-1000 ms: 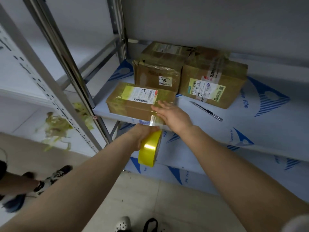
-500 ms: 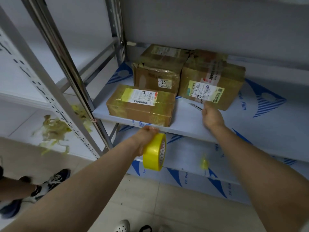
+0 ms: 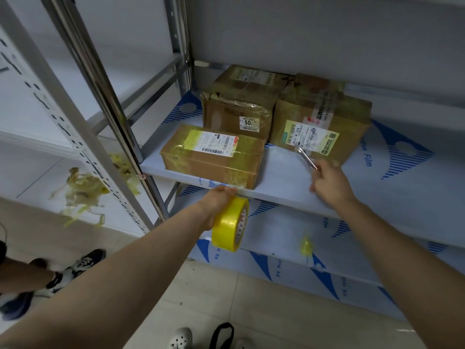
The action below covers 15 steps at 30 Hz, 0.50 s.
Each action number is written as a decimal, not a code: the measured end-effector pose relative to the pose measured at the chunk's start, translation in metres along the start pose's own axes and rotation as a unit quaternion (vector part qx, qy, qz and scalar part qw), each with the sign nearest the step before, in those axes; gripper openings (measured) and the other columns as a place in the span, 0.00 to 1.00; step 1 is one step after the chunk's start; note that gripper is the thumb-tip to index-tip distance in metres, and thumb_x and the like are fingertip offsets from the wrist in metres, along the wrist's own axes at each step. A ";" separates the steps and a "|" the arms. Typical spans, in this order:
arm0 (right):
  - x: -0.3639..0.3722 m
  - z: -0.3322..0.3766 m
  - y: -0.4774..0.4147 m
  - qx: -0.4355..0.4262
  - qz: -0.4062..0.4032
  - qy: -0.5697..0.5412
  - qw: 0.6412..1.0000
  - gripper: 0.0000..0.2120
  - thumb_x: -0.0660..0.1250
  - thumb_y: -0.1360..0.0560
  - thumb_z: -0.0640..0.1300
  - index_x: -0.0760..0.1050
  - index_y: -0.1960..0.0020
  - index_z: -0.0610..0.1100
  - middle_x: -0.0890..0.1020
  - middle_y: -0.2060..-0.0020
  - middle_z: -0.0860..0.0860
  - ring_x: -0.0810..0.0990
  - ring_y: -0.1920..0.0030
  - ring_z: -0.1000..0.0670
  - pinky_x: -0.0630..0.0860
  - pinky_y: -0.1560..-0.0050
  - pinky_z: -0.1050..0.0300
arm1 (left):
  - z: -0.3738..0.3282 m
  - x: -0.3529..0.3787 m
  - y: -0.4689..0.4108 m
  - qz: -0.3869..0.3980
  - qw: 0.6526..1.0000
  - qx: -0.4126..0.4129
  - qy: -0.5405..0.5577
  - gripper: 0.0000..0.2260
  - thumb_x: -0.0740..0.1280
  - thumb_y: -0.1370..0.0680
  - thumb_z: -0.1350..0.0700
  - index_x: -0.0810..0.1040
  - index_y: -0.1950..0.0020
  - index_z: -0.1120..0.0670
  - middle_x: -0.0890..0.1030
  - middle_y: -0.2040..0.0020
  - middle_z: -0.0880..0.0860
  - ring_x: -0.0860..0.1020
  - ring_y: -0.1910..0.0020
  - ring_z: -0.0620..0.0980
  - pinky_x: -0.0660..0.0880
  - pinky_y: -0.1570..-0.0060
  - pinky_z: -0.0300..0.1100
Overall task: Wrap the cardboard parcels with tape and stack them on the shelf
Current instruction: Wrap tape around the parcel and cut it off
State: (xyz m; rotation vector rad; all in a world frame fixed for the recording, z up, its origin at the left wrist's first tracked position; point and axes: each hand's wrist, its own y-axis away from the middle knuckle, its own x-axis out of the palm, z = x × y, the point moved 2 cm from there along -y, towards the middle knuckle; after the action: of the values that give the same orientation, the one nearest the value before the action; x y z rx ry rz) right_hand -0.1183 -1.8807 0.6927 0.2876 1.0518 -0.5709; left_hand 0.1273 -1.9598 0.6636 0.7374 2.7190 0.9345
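Shelf (image 3: 284, 177) edge: L hand (image 3: 217, 206) grips tape roll (image 3: 230, 224), fingers hidden behind; R hand (image 3: 329, 181) pinches cutter (image 3: 305, 158), tip blurred.

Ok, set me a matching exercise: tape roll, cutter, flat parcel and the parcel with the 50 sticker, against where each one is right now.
Things:
1. tape roll
2. cutter
3. flat parcel
4. parcel with the 50 sticker

Places:
A. back left of the shelf
B. held by the right hand
C. at the shelf's front edge
D. held by the left hand, below the shelf edge

Pairs: 1-D, 2-B, 3-C, 4-A
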 end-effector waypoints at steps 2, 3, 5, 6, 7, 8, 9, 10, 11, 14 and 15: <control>-0.007 0.017 0.015 -0.044 -0.009 -0.050 0.998 0.11 0.59 0.20 0.46 0.76 0.42 0.46 0.78 0.48 0.46 0.77 0.50 0.43 0.71 0.53 0.53 | 0.000 -0.002 -0.001 -0.005 1.000 0.001 -0.008 0.06 0.62 0.19 0.51 0.72 0.47 0.52 0.77 0.54 0.56 0.77 0.54 0.57 0.75 0.48 0.52; -0.010 0.027 0.023 -0.071 0.003 -0.057 0.996 0.10 0.59 0.20 0.49 0.77 0.45 0.49 0.80 0.55 0.52 0.78 0.53 0.46 0.70 0.57 0.55 | 0.000 -0.002 -0.001 -0.008 1.000 0.003 -0.012 0.06 0.62 0.19 0.51 0.72 0.46 0.52 0.77 0.54 0.56 0.77 0.53 0.57 0.75 0.47 0.52; -0.014 0.049 0.037 -0.119 0.043 -0.033 0.991 0.11 0.59 0.21 0.54 0.78 0.48 0.53 0.80 0.63 0.56 0.77 0.57 0.50 0.68 0.61 0.57 | 0.001 -0.002 -0.002 -0.011 1.000 0.007 -0.015 0.08 0.61 0.19 0.51 0.72 0.43 0.53 0.77 0.50 0.58 0.76 0.48 0.59 0.74 0.43 0.54; -0.014 0.058 0.042 -0.140 0.058 0.003 0.988 0.11 0.58 0.20 0.55 0.78 0.47 0.54 0.80 0.62 0.55 0.77 0.56 0.50 0.68 0.61 0.57 | 0.001 -0.002 -0.002 -0.012 1.000 0.008 -0.019 0.10 0.61 0.19 0.51 0.72 0.41 0.54 0.76 0.48 0.59 0.76 0.46 0.59 0.73 0.41 0.55; -0.013 0.067 0.045 -0.158 0.065 0.051 0.984 0.12 0.58 0.20 0.56 0.78 0.46 0.54 0.81 0.59 0.54 0.77 0.54 0.49 0.67 0.61 0.57 | 0.001 -0.002 -0.001 -0.013 1.000 0.008 -0.025 0.12 0.61 0.19 0.50 0.72 0.39 0.54 0.76 0.45 0.59 0.76 0.44 0.60 0.73 0.39 0.56; -0.011 0.075 0.046 -0.173 0.065 0.101 0.978 0.13 0.57 0.20 0.56 0.78 0.46 0.53 0.81 0.56 0.53 0.77 0.51 0.48 0.66 0.61 0.57 | 0.001 -0.002 -0.001 -0.014 0.999 0.007 -0.032 0.13 0.60 0.19 0.50 0.71 0.37 0.55 0.76 0.44 0.60 0.75 0.42 0.61 0.72 0.38 0.56; -0.008 0.082 0.046 -0.183 0.060 0.144 0.971 0.14 0.55 0.19 0.56 0.78 0.46 0.53 0.81 0.54 0.52 0.77 0.50 0.48 0.65 0.61 0.57 | 0.000 -0.001 -0.002 -0.014 0.999 0.006 -0.036 0.14 0.60 0.19 0.50 0.71 0.36 0.55 0.76 0.42 0.61 0.75 0.41 0.61 0.72 0.38 0.57; -0.005 0.089 0.045 -0.192 0.055 0.179 0.963 0.15 0.54 0.19 0.55 0.77 0.46 0.52 0.81 0.53 0.51 0.78 0.49 0.47 0.64 0.61 0.57 | 0.000 -0.001 -0.001 -0.013 0.999 0.003 -0.037 0.14 0.61 0.19 0.50 0.71 0.37 0.55 0.76 0.41 0.62 0.75 0.41 0.62 0.72 0.38 0.58; -0.001 0.096 0.045 -0.203 0.052 0.211 0.955 0.16 0.52 0.18 0.54 0.77 0.45 0.50 0.81 0.53 0.51 0.78 0.48 0.47 0.63 0.62 0.58 | -0.001 0.000 -0.001 -0.012 0.999 0.001 -0.034 0.13 0.61 0.19 0.50 0.72 0.38 0.55 0.76 0.41 0.62 0.75 0.41 0.62 0.72 0.39 0.58; 0.010 0.109 0.043 -0.224 0.052 0.285 0.931 0.12 0.54 0.18 0.49 0.76 0.45 0.49 0.81 0.53 0.50 0.79 0.49 0.46 0.60 0.66 0.59 | -0.004 0.001 -0.001 -0.016 1.000 -0.005 -0.025 0.11 0.61 0.19 0.51 0.72 0.40 0.55 0.76 0.41 0.63 0.76 0.42 0.62 0.74 0.41 0.56; 0.013 0.111 0.041 -0.225 0.054 0.303 0.925 0.10 0.56 0.18 0.47 0.76 0.45 0.49 0.80 0.55 0.51 0.79 0.49 0.46 0.59 0.68 0.60 | -0.004 0.001 -0.001 -0.018 0.999 -0.009 -0.026 0.12 0.61 0.19 0.51 0.72 0.39 0.55 0.77 0.41 0.63 0.76 0.42 0.62 0.74 0.41 0.56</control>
State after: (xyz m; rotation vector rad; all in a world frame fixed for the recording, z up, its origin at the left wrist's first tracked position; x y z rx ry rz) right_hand -0.0086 -1.9045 0.7324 0.1105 1.7180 -0.1172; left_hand 0.1248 -1.9624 0.6665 0.6959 2.6674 0.9172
